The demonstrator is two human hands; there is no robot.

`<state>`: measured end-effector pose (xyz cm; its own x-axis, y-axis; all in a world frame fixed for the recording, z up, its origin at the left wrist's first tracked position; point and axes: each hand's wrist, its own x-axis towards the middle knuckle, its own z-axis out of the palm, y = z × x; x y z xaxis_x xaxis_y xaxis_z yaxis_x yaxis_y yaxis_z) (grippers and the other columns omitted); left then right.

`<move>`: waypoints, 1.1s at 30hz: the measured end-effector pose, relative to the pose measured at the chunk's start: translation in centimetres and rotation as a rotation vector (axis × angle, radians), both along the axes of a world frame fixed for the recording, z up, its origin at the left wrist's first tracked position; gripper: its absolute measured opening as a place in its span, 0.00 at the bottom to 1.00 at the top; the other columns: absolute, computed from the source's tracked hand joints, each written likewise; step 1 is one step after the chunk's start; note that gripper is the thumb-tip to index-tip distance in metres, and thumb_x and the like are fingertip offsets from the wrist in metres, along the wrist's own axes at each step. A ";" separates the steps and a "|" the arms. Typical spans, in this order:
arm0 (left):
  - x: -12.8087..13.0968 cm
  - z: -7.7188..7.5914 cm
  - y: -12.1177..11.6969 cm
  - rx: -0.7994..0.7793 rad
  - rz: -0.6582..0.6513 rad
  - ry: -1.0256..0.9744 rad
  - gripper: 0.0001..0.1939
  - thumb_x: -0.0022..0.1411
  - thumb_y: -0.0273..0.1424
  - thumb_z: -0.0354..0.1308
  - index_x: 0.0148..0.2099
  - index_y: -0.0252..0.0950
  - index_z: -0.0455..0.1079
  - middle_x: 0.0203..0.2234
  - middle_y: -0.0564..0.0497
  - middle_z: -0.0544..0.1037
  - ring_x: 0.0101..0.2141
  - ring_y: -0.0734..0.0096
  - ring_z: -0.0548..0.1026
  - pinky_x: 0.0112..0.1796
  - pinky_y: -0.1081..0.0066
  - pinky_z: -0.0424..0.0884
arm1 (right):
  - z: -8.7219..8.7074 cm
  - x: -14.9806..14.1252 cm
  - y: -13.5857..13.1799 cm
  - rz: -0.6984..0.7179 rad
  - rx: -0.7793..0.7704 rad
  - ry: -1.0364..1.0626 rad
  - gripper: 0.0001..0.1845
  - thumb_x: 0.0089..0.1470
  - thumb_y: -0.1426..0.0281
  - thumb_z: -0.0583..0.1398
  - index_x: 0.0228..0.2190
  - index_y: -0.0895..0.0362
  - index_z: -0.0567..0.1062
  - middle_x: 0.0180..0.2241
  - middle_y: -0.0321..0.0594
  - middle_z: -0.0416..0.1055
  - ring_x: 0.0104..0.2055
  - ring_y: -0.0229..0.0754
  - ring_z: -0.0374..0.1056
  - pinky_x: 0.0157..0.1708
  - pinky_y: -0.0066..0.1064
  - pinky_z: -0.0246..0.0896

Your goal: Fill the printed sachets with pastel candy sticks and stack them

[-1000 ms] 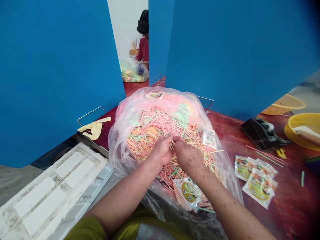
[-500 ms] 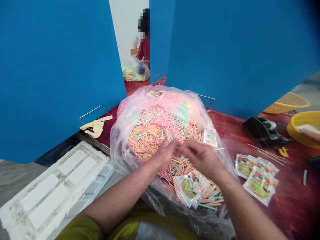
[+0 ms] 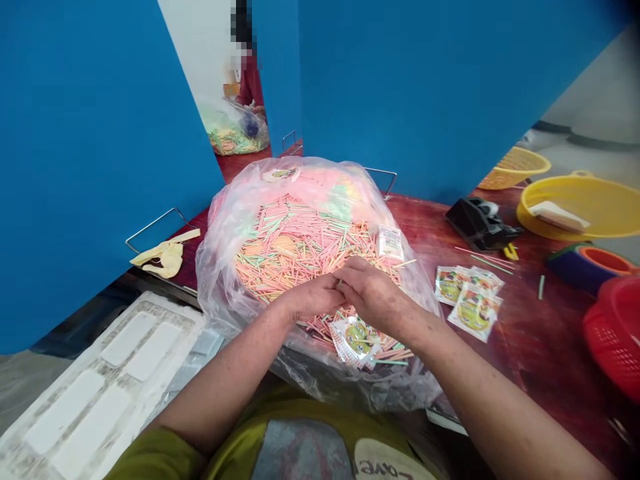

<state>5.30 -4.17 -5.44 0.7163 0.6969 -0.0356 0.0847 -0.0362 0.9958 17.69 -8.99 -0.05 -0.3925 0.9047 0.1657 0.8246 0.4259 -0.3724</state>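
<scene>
My left hand (image 3: pixel 313 298) and my right hand (image 3: pixel 370 293) meet above a large heap of thin pink, green and orange sticks (image 3: pixel 300 247). A small pale bunch of sticks (image 3: pixel 341 283) shows between the fingers, mostly hidden. The heap fills a clear plastic bag (image 3: pixel 215 267). Near my wrists, a stack of printed packets (image 3: pixel 357 340) lies on the sticks. One small packet (image 3: pixel 390 243) rests beyond my right hand.
Printed packets (image 3: pixel 470 303) lie on the red wooden table (image 3: pixel 530 327), with a black tape dispenser (image 3: pixel 480 223), yellow basin (image 3: pixel 575 210) and red basket (image 3: pixel 615 333) to the right. A white moulded tray (image 3: pixel 110 380) sits left. Blue partitions (image 3: pixel 100 133) stand ahead.
My hands have closed in together, with the right hand now over the left fingers. The whole scene has shifted left in view, bringing more of the right side into sight.
</scene>
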 end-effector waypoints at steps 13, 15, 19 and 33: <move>2.9 -1.0 -4.8 0.741 0.100 0.771 0.12 0.43 0.37 0.64 0.26 0.35 0.68 0.27 0.45 0.72 0.36 0.55 0.68 0.42 0.57 0.57 | -4.7 8.6 -7.6 -0.250 -0.096 -0.091 0.12 0.49 0.79 0.48 0.22 0.57 0.68 0.26 0.42 0.66 0.27 0.38 0.62 0.28 0.29 0.59; 3.5 -1.5 -4.1 0.721 0.091 0.750 0.08 0.44 0.31 0.63 0.24 0.35 0.67 0.26 0.46 0.71 0.35 0.55 0.68 0.42 0.56 0.56 | -3.7 8.8 -7.7 -0.288 -0.040 0.057 0.10 0.51 0.75 0.49 0.23 0.56 0.68 0.26 0.40 0.67 0.30 0.38 0.63 0.30 0.29 0.59; 3.7 -0.8 -2.1 0.645 0.004 0.718 0.06 0.47 0.24 0.56 0.20 0.35 0.64 0.20 0.50 0.68 0.31 0.58 0.69 0.40 0.55 0.55 | -1.7 8.6 -7.3 -0.303 -0.021 0.245 0.09 0.53 0.71 0.50 0.25 0.55 0.68 0.25 0.37 0.66 0.29 0.37 0.63 0.29 0.27 0.59; 4.3 0.1 -4.0 0.863 0.001 0.879 0.12 0.50 0.39 0.59 0.33 0.35 0.70 0.34 0.44 0.72 0.40 0.54 0.67 0.42 0.57 0.55 | -3.7 8.4 -7.1 -0.246 0.043 0.314 0.09 0.53 0.74 0.51 0.28 0.56 0.71 0.28 0.40 0.66 0.32 0.38 0.64 0.33 0.30 0.61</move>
